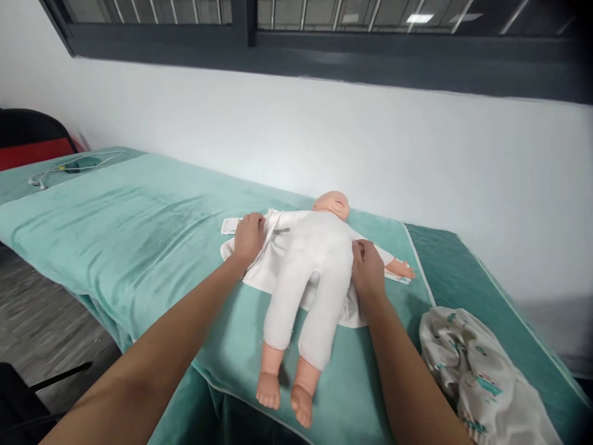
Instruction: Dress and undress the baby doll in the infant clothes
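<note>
A baby doll (319, 247) with a white cloth body lies on its back, its head towards the wall and its bare feet towards me. Under it a white baby shirt (257, 279) is spread, with one sleeve showing at the left. At that side, my left hand (250, 237) has its fingers curled on the shirt's folded edge beside the doll's arm; the doll's hand there is hidden. My right hand (368, 267) is closed at the doll's other side, by its hip, seemingly on the shirt; its fingertips are partly hidden.
The bed is covered by a green blanket (152, 210). A crumpled, printed white cloth (486, 377) lies at the right front. White cords (83, 165) are at the far left, near a black and red chair (34, 139). Behind the bed stands a white wall (296, 130).
</note>
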The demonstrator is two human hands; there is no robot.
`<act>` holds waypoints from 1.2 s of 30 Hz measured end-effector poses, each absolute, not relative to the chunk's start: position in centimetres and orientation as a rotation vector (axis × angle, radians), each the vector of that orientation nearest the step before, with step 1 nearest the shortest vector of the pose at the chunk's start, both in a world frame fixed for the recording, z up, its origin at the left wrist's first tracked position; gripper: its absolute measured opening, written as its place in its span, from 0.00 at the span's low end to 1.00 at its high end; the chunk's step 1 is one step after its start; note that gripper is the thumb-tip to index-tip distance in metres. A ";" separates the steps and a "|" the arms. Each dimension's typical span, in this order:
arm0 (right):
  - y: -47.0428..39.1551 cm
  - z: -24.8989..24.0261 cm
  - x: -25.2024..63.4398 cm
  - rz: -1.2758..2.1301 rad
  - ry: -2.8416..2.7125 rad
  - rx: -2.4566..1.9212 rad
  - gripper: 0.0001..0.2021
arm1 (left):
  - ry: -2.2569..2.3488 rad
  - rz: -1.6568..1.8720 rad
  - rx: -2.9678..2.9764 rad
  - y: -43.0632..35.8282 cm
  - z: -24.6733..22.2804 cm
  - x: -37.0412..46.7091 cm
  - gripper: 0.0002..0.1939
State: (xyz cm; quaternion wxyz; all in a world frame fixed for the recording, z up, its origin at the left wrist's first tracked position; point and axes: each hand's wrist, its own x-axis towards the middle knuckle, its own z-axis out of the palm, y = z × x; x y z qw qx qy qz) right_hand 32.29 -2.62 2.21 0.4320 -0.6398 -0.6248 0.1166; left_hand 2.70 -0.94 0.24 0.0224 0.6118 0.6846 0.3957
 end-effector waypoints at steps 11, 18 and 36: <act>-3.4 2.8 32.1 0.560 -1.534 -1.488 0.28 | 1.797 1.175 1.392 1.8 4.7 5.3 0.06; -2.0 0.9 31.5 0.821 -1.681 -1.163 0.28 | 1.474 1.208 1.496 2.4 9.7 9.3 0.13; -2.6 2.1 33.2 0.518 -1.328 -1.433 0.17 | 1.732 0.868 2.003 -0.9 9.2 10.2 0.16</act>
